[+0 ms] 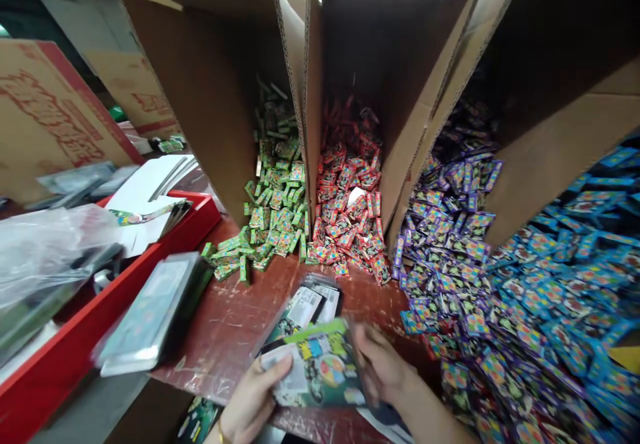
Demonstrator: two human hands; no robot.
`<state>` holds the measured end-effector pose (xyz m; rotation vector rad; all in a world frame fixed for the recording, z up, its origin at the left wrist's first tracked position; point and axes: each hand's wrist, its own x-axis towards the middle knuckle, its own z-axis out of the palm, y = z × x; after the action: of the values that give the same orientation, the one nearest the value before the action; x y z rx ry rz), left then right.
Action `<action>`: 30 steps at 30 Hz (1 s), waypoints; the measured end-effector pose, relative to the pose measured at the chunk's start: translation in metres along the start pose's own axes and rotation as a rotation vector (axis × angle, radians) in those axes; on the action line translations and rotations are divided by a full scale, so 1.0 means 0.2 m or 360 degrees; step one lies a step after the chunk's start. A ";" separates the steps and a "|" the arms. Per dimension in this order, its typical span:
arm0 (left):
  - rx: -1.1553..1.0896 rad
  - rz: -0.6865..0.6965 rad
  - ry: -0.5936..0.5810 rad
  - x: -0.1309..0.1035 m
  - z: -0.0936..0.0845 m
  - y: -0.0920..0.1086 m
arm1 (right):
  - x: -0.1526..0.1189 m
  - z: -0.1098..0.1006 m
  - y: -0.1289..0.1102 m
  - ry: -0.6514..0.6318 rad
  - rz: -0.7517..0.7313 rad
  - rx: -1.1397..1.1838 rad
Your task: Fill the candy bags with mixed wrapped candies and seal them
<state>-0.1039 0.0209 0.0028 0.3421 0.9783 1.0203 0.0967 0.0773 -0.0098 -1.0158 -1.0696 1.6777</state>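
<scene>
Deep shadow inside cardboard boxes (360,37), right hand (383,364) blurred, edges stretched

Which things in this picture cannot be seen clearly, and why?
In the head view:
left hand: some fingers, hidden by the printed package;
its fine print: too small;
right hand: blurred, grip unclear;
blue packets: cut off by right edge;
middle carton: back lost in shadow.

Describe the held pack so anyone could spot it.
Start at the open boxes, then the red table before them. Above it, the pack is between the left hand and right hand. Unlike the packs behind, it shows a lime-green top strip.
</scene>
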 end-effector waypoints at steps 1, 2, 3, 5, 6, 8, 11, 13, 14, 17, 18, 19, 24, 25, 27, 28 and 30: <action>-0.0019 0.0057 0.0140 -0.01 -0.07 0.02 | 0.14 0.06 -0.02 -0.0033 -0.0056 -0.0416; -0.0027 0.0124 0.0283 -0.02 -0.13 0.04 | 0.30 0.12 -0.04 0.0010 -0.0125 -0.0850; -0.0027 0.0191 0.0416 -0.03 -0.19 0.07 | 0.46 0.19 -0.07 0.0079 -0.0157 -0.0988; -0.0006 0.0305 0.0646 -0.05 -0.29 0.12 | 0.75 0.30 -0.13 0.0179 -0.0221 -0.1125; 0.0003 0.0356 0.0748 -0.06 -0.33 0.14 | 0.87 0.35 -0.15 0.0218 -0.0226 -0.1178; 0.0018 0.0451 0.0924 -0.07 -0.38 0.17 | 1.01 0.40 -0.16 0.0263 -0.0219 -0.1262; 0.0000 0.0506 0.1063 -0.06 -0.42 0.18 | 1.00 0.35 -0.15 0.0232 -0.0207 -0.1295; -0.0003 0.0486 0.1039 -0.02 -0.42 0.17 | 0.90 0.23 -0.14 0.0158 -0.0197 -0.1262; 0.0011 0.0480 0.0994 0.00 -0.40 0.17 | 0.82 0.15 -0.13 0.0117 -0.0188 -0.1218; 0.0118 0.0448 0.0770 0.11 -0.30 0.14 | 0.56 -0.11 -0.11 0.0039 -0.0232 -0.0805; 0.0166 0.0411 0.0678 0.14 -0.25 0.13 | 0.47 -0.20 -0.11 0.0053 -0.0273 -0.0608; 0.0215 0.0364 0.0590 0.18 -0.19 0.12 | 0.38 -0.27 -0.11 0.0098 -0.0324 -0.0421; 0.0362 0.0241 0.0355 0.28 0.09 0.00 | -0.01 -0.55 -0.17 0.0791 -0.0609 -0.0077; 0.0369 0.0247 0.0331 0.29 0.14 -0.02 | -0.07 -0.57 -0.18 0.0928 -0.0654 -0.0033; 0.0362 0.0244 0.0289 0.30 0.21 -0.08 | -0.17 -0.58 -0.20 0.1035 -0.0666 0.0041; 0.0347 0.0226 0.0274 0.30 0.25 -0.10 | -0.21 -0.58 -0.21 0.1024 -0.0657 0.0040; 0.0302 0.0165 0.0241 0.29 0.31 -0.14 | -0.25 -0.57 -0.20 0.0998 -0.0653 -0.0053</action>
<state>-0.0274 0.0667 -0.0125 0.4818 1.2082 1.0612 0.2258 0.0653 0.0033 -1.1452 -0.8100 0.9203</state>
